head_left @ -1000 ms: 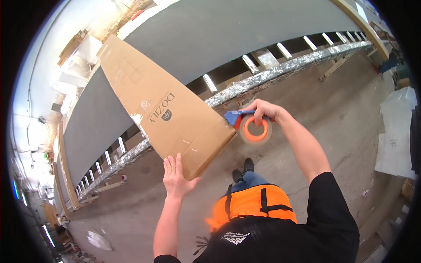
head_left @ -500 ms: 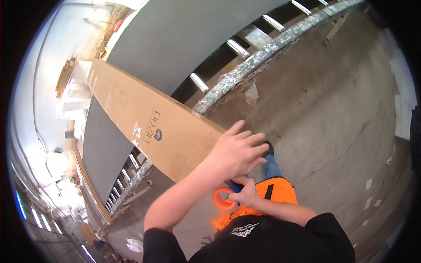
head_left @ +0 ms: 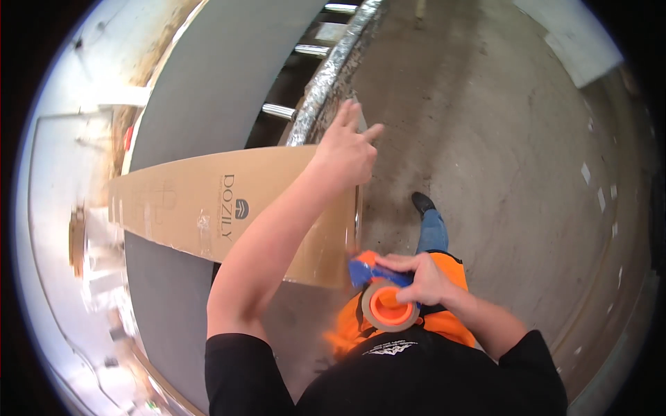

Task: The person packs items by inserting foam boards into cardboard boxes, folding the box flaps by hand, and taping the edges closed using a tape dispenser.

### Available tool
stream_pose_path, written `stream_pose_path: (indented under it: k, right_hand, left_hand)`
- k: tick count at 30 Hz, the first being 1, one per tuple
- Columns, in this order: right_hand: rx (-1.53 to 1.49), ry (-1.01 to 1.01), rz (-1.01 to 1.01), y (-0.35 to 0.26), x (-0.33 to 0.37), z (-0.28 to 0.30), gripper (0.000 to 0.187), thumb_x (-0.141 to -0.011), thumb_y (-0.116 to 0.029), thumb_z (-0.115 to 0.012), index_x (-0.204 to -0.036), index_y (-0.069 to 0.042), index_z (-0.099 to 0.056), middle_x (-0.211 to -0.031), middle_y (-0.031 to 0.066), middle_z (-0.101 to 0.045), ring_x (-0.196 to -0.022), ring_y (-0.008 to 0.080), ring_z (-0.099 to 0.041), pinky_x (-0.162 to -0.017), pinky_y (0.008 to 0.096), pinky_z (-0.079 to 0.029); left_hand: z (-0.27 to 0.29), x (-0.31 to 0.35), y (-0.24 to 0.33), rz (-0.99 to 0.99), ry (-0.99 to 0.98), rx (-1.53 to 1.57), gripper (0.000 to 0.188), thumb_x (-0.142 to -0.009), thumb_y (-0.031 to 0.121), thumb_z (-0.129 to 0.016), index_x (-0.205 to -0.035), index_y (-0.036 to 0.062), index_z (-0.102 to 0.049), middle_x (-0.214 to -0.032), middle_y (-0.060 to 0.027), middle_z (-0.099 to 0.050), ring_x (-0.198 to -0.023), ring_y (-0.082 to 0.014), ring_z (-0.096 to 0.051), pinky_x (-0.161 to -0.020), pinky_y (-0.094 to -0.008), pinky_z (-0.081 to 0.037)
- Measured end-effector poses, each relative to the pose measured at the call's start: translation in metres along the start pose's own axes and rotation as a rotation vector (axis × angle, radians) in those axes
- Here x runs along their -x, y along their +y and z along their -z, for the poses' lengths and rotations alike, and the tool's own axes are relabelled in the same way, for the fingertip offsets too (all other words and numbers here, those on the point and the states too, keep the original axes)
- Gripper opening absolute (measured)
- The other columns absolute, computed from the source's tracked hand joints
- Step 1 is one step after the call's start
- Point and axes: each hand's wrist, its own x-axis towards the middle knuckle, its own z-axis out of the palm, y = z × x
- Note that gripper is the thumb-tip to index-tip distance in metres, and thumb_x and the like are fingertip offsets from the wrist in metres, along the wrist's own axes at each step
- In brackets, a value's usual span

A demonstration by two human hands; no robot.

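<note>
A long brown cardboard box [head_left: 166, 208] stretches from the left toward me, dark printing on its upper face. At the far corner of its near end is my left hand [head_left: 350, 152], fingers spread with nothing between them; whether it touches the cardboard I cannot tell. Gripped in my right hand [head_left: 427, 281] is a blue and orange tape dispenser [head_left: 381, 274], carrying a tape roll on an orange hub. It hangs in front of my body, just off the near corner of the box's end. Part of the box lies hidden behind my left forearm.
The box rests across a dark grey conveyor belt [head_left: 208, 76]. Shiny metal rollers [head_left: 279, 111] and a silver-wrapped side rail [head_left: 333, 69] run along its right side. Concrete floor [head_left: 499, 152] spreads to the right, with paper scraps [head_left: 602, 200] on it.
My view has turned, so the box lies more crosswise. My left hand has moved away from the right one, to the far corner. The tape dispenser has swung into fuller view.
</note>
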Motion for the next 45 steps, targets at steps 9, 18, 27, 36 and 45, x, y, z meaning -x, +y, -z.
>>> stream_pose_path:
  k: [9,18,27,36,45]
  right_hand:
    - [-0.161,0.299,-0.009,0.034,0.051,-0.076,0.069,-0.065,-0.004,-0.071,-0.133,-0.006,-0.061,-0.097,0.0043,-0.072,-0.076,0.0052,-0.061,-0.065,0.0237,-0.054]
    - [0.045,0.435,0.115,0.128,0.112,-0.209,0.070,-0.066,-0.023,-0.077,-0.134,-0.016,-0.061,-0.097,0.0060,-0.073,-0.085,0.0100,-0.067,-0.081,0.0267,-0.055]
    - [0.668,0.291,-0.024,0.055,0.029,-0.223,0.063,-0.064,-0.036,-0.070,-0.126,-0.026,-0.067,-0.103,0.0122,-0.071,-0.093,0.0272,-0.069,-0.082,0.0398,-0.055]
    - [-0.160,0.152,0.032,0.186,0.061,-0.188,0.073,-0.063,-0.002,-0.069,-0.129,-0.032,-0.065,-0.080,-0.0022,-0.072,-0.061,0.0067,-0.057,-0.060,0.0215,-0.051]
    - [-0.044,0.150,0.061,0.089,0.029,-0.069,0.073,-0.062,0.003,-0.060,-0.133,-0.015,-0.063,-0.093,-0.0013,-0.068,-0.070,0.0039,-0.056,-0.065,0.0226,-0.049]
  left_hand:
    - [-0.016,0.105,0.062,-0.465,0.136,0.348,0.027,-0.091,0.035,-0.056,-0.083,0.0180,-0.076,-0.089,0.0007,-0.073,-0.122,-0.0221,-0.056,-0.120,-0.0538,-0.020]
    - [-0.020,0.139,0.079,-0.498,0.197,0.305,0.032,-0.092,0.035,-0.054,-0.088,0.0152,-0.078,-0.096,0.0007,-0.074,-0.126,-0.0243,-0.054,-0.121,-0.0549,-0.015]
    - [0.015,0.213,0.143,-0.369,-0.102,-0.064,0.026,-0.084,0.041,-0.065,-0.104,0.0271,-0.074,-0.141,0.0048,-0.053,-0.142,-0.0284,-0.033,-0.117,-0.0656,-0.015]
    - [-0.032,0.268,0.109,-0.119,0.175,0.123,0.093,-0.070,0.049,-0.079,-0.149,0.0254,-0.037,-0.157,-0.0107,-0.031,-0.145,-0.0375,-0.025,-0.116,-0.0553,-0.022]
    - [-0.026,0.275,0.118,-0.087,0.144,0.343,0.113,-0.076,0.088,-0.039,-0.153,0.0051,-0.027,-0.159,-0.0141,-0.025,-0.149,-0.0372,-0.015,-0.121,-0.0503,-0.010]
